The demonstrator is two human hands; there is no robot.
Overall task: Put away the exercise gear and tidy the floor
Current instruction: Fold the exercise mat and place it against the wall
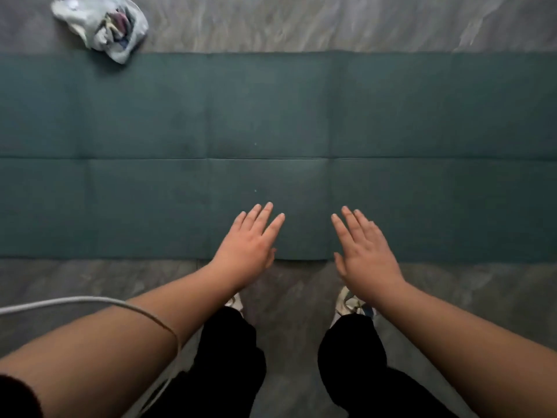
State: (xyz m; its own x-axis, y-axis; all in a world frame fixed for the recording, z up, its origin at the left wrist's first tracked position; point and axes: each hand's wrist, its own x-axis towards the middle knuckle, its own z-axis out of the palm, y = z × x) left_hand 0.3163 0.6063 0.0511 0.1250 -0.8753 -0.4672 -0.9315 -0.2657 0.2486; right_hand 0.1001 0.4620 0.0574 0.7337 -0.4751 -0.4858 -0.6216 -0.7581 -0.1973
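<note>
A dark green exercise mat (180,116) lies flat across the grey floor, running past both side edges of the view, with fold creases along and across it. My left hand (248,247) hovers over the mat's near edge, palm down, fingers straight and spread. My right hand (364,251) is held the same way a little to the right, palm down with straight fingers. Neither hand holds anything. Whether the hands touch the mat I cannot tell.
A crumpled white plastic bag (102,25) with coloured items inside sits on the floor at the mat's far left edge. A white cable (90,300) hangs across my left forearm. My feet in white shoes (346,306) stand on the marbled grey floor (301,22) just before the mat.
</note>
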